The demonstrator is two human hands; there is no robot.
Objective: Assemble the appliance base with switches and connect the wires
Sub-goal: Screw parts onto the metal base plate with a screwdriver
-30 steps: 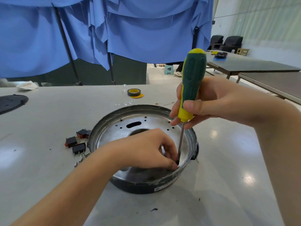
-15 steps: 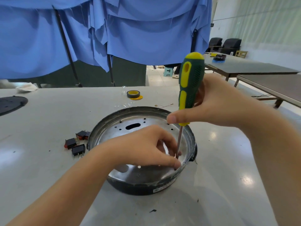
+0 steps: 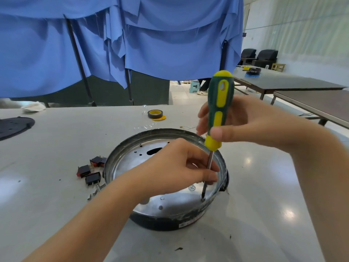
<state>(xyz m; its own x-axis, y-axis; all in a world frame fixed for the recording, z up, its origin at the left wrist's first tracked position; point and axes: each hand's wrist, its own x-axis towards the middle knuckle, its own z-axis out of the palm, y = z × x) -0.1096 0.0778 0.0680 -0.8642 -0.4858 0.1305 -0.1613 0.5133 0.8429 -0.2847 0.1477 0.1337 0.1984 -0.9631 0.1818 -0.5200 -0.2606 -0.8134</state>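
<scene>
Two hands work over the round appliance base (image 3: 132,157) on the counter (image 3: 56,148): right hand (image 3: 245,125) grips the near-upright screwdriver (image 3: 217,114), tip down near the base's front rim, left hand (image 3: 181,167) pinching its shaft.

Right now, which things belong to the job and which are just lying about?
In use: base, screwdriver, left hand, right hand, switches.
Lying about: tape roll, black disc, white cloth.
</scene>
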